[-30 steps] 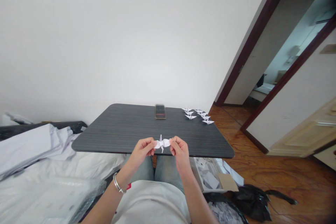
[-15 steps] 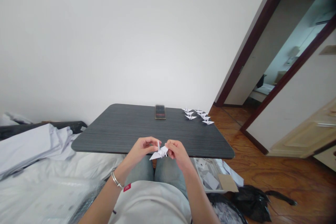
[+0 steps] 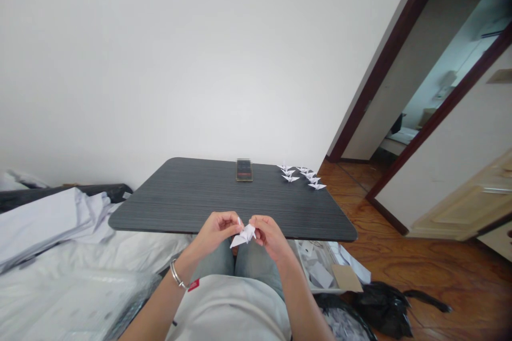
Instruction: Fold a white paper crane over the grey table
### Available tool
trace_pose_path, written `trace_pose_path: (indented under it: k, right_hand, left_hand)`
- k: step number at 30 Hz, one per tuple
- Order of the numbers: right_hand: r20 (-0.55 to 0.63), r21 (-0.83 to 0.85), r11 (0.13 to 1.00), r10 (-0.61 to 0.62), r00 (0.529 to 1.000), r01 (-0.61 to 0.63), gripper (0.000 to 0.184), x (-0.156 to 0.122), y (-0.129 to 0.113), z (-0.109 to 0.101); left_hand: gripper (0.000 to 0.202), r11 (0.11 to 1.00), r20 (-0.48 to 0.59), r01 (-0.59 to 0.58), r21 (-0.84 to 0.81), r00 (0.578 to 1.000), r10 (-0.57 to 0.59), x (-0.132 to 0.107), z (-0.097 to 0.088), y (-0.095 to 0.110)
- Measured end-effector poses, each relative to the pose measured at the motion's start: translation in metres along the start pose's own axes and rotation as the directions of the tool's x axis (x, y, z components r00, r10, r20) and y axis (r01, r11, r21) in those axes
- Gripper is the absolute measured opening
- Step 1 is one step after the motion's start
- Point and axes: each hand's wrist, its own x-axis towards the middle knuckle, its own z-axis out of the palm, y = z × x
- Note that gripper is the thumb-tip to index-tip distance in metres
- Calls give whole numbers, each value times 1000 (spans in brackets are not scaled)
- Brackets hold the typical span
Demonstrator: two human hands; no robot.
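A white folded paper crane [image 3: 245, 235] is held between both hands over the table's front edge. My left hand [image 3: 221, 228] pinches its narrow upright point between thumb and fingers. On the other side, my right hand [image 3: 267, 229] is closed on the crane's right part, fingers curled under. One wing points down toward my lap. Several finished white paper cranes [image 3: 290, 178] stand in two rows at the table's back right corner.
The dark table [image 3: 192, 192] stands against a white wall. A phone [image 3: 244, 170] lies near its back edge. White paper sheets [image 3: 44, 218] lie on the bed at left. Below right are a bin of paper scraps [image 3: 320, 274] and a black plastic bag [image 3: 386, 306].
Both hands have lowered slightly with the paper crane. The crane has turned a little, and its upright point now shows less above my left fingers.
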Motion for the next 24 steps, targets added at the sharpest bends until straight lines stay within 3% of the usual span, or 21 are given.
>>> trace_pose_path:
  k: [3, 6, 12, 17, 21, 24]
  right_hand:
    - [-38, 2, 1000, -24, 999, 25, 31, 1, 2, 1]
    - [-94, -21, 989, -148, 984, 147, 21, 0, 3, 1]
    - [-53, -275, 860, -461, 886, 431, 16, -7, 0, 3]
    - [-12, -431, 763, -540, 842, 483, 5, -11, -3, 5]
    - [-24, -418, 754, -567, 823, 507, 9, -10, -2, 4]
    - [-83, -381, 779, -566, 820, 498, 10, -9, 0, 4]
  left_hand:
    - [23, 999, -43, -48, 21, 998, 49, 0, -1, -2]
    - [24, 997, -90, -75, -14, 993, 73, 0, -2, -5]
    - [29, 982, -81, -31, -186, 997, 16, 0, -1, -8]
    - [33, 960, -50, 6, -281, 999, -21, 1, 1, -11]
    - [34, 943, -26, 24, -331, 999, -35, 1, 1, -14]
    - [31, 960, -17, -8, -280, 1000, 3, 0, 0, -12]
